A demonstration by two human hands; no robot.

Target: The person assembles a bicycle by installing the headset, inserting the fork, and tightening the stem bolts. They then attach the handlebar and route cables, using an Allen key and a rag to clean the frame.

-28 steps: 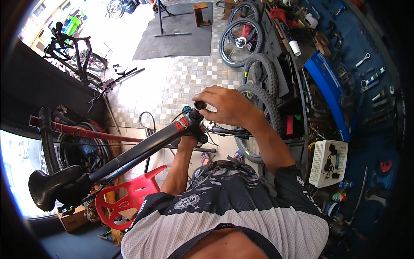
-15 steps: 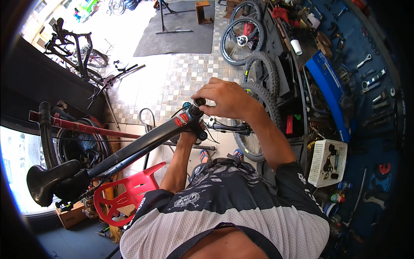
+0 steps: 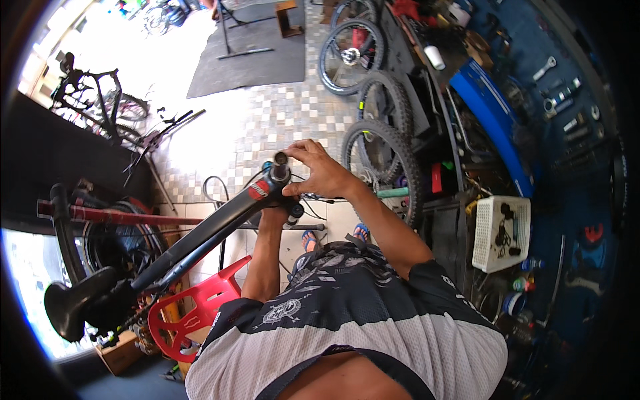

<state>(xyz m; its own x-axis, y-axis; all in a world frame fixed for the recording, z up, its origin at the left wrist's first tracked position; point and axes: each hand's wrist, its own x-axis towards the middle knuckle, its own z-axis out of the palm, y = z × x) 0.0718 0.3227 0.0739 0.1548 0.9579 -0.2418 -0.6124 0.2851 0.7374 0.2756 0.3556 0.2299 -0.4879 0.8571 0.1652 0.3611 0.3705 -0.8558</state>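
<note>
Black bike frame [image 3: 207, 230], left hand [image 3: 272, 215] underneath, mostly hidden

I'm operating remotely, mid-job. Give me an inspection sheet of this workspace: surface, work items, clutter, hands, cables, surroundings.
Surface: beige, grey and white mosaic-tiled floor.
Work items: dark grey bike frame, black curved saddle at its left end, silvery metal tube at its front end.
Clutter: red plastic chair beside the frame; white perforated plastic basket holding small dark parts.
Hands: right hand open beside the tube, contact unclear; left hand partly hidden under the frame's front end, grip unclear.
Cables: thin black loop beyond the frame; cable or hose, unclear.
Surroundings: black knobby-tyred wheels at right; dark grey flat mat ahead; blue wall hung with metal tools.
</note>
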